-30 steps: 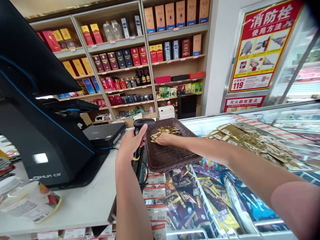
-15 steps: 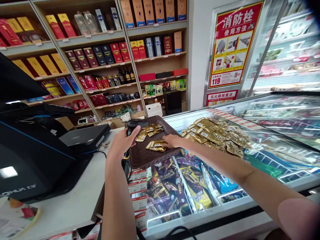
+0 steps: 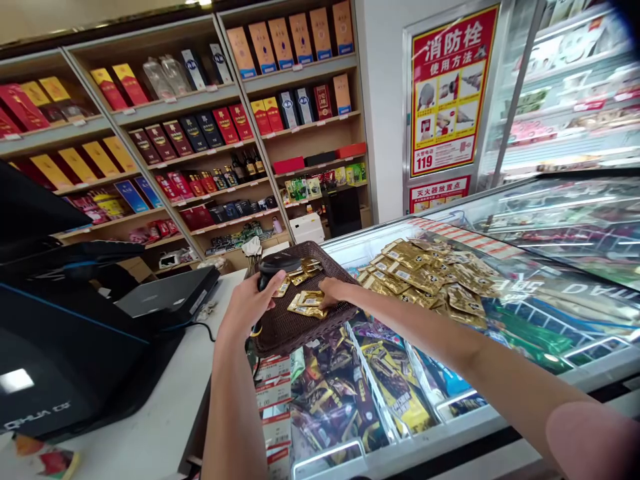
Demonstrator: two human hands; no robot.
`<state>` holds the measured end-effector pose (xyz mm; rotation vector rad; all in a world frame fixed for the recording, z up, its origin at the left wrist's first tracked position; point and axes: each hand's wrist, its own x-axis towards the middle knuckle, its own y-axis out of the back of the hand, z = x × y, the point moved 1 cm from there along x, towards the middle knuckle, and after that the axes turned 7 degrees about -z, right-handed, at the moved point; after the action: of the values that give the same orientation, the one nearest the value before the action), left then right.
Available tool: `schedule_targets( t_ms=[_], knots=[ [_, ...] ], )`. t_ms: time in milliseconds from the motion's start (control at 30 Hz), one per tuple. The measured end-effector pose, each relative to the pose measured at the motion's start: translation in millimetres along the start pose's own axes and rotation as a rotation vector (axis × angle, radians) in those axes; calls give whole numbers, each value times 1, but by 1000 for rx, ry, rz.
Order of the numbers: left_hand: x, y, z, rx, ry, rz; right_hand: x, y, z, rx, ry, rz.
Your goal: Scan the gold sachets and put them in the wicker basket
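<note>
A black handheld barcode scanner [image 3: 276,263] is gripped in my left hand [image 3: 246,300], its head over the left side of a brown woven basket [image 3: 280,341]. Inside the basket lie several small gold foil packets [image 3: 306,269]. My right hand [image 3: 334,291] reaches in from the right, its fingers closed on the edge of some gold packets [image 3: 306,304] near the basket's middle; the fingertips are partly hidden. To the right, a large heap of similar gold packets [image 3: 425,270] rests on the glass freezer top [image 3: 345,250].
Under the glass lie wrapped ice creams [image 3: 335,380] in wire baskets. On the left, a black checkout machine [image 3: 65,347] and a dark flat box [image 3: 167,293] occupy the white counter [image 3: 135,433]. Shelves of boxed goods [image 3: 200,133] line the back, beside a red-and-yellow poster [image 3: 453,93].
The view has tilted up slightly, so the shelves sit lower in it. My right hand and the packets at its fingers have shifted slightly. The scanner stays in my left hand.
</note>
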<state>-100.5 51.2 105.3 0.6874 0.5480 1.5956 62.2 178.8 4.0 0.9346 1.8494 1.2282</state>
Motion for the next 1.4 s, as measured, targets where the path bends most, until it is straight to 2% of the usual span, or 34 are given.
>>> schedule_targets(
  t_ms=[133, 267, 367, 567, 700, 800, 1067, 1267, 1400],
  knots=[
    [0, 0, 1, 7, -2, 0, -4, 3, 2, 68, -18, -17],
    [0, 0, -1, 1, -9, -1, -15, 10, 11, 174, 54, 48],
    [1, -2, 0, -3, -17, 19, -28, 21, 27, 274, 86, 120],
    [5, -19, 18, -159, -79, 66, -61, 57, 69, 437, 26, 244],
    [2, -31, 29, -259, -96, -7, -77, 75, 86, 513, -1, 323],
    [0, -38, 32, -259, -94, -84, -80, 82, 93, 553, 10, 355],
    [-4, -51, 40, -225, -119, -165, -81, 87, 102, 608, -4, 385],
    [-3, -56, 42, -210, -118, -187, -84, 90, 101, 542, -42, 393],
    [-2, -53, 38, -200, -97, -182, -92, 99, 119, 435, -154, 430]
  ],
)
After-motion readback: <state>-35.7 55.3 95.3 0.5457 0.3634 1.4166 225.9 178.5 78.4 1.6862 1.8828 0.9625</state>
